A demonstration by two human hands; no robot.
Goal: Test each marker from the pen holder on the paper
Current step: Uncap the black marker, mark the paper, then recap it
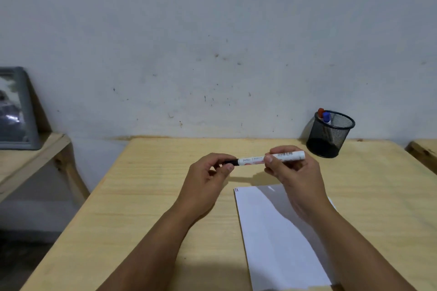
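A white marker (250,160) with a black cap is held level above the wooden table (142,196). My right hand (290,172) grips its white barrel. My left hand (210,175) pinches the black cap (233,162) at the marker's left end. A white sheet of paper (272,238) lies on the table below my right forearm. A black mesh pen holder (329,134) stands at the table's far right by the wall, with a red-capped marker (321,112) and a blue-capped marker (326,117) sticking out.
A grey wall runs right behind the table. At the left, a lower wooden shelf (30,156) carries a grey framed picture (16,111). Another wooden piece (423,149) shows at the far right edge.
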